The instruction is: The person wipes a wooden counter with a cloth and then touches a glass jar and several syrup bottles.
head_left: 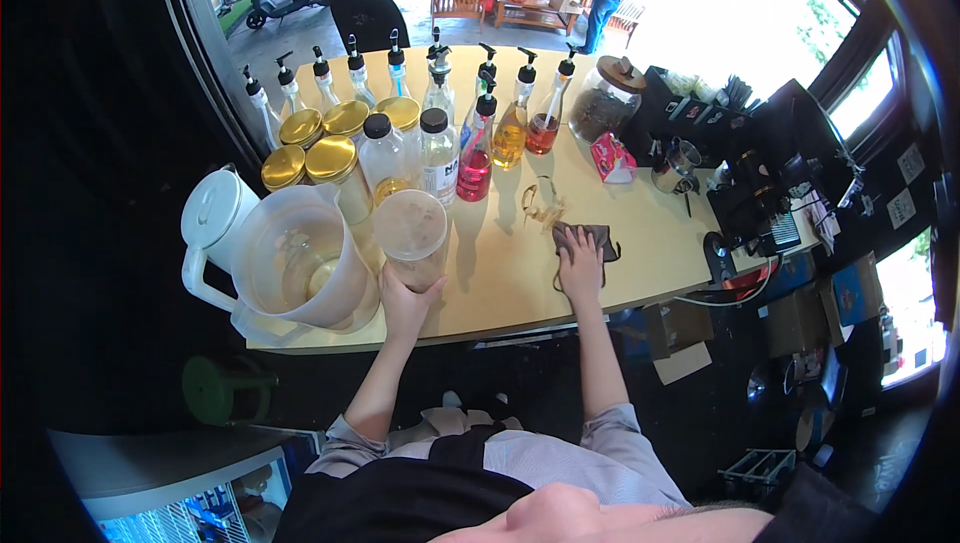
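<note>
My left hand is wrapped round the lower part of a clear, tall plastic tub with a translucent round lid, at the front of the table. My right hand holds a dark brown cloth down against the tabletop, its fingers over the cloth. Just beyond the cloth lies a brownish wet smear. A large translucent measuring jug stands beside my left hand. Behind the tub are a bottle with a black cap and yellowish liquid and a clear black-capped bottle.
Several pump bottles line the table's back. Gold-lidded jars and a white lidded pitcher crowd the left. A wooden-lidded jar, a pink packet and a black machine stand right. Two people are outside.
</note>
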### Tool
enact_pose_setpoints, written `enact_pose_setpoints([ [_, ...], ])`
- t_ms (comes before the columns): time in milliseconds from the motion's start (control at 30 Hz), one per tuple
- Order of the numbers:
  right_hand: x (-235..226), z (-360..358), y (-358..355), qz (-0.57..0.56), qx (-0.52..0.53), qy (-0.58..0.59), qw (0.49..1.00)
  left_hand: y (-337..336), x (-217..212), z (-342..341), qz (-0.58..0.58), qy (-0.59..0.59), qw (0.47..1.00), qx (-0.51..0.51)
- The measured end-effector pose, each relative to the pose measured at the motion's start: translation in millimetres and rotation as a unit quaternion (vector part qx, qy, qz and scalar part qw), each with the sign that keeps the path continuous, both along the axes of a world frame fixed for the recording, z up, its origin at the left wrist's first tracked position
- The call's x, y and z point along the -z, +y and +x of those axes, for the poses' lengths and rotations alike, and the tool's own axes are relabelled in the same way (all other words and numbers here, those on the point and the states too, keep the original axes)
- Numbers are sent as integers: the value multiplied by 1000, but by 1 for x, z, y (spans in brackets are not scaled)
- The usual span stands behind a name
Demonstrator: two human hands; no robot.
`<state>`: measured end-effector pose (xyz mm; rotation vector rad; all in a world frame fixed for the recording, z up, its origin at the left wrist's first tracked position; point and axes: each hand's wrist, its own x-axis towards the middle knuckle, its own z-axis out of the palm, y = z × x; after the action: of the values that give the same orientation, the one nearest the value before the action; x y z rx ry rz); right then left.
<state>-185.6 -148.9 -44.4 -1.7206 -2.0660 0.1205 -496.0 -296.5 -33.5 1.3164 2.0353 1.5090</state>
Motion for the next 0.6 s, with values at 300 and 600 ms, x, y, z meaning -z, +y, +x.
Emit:
enact_pose_setpoints([
  [300,3,-91,-91,7,-229,9,973,-5,22,-12,35,53,998,5],
  [600,-11,35,-72,-25,-93,8,995,-18,17,29,168,99,981,14],
])
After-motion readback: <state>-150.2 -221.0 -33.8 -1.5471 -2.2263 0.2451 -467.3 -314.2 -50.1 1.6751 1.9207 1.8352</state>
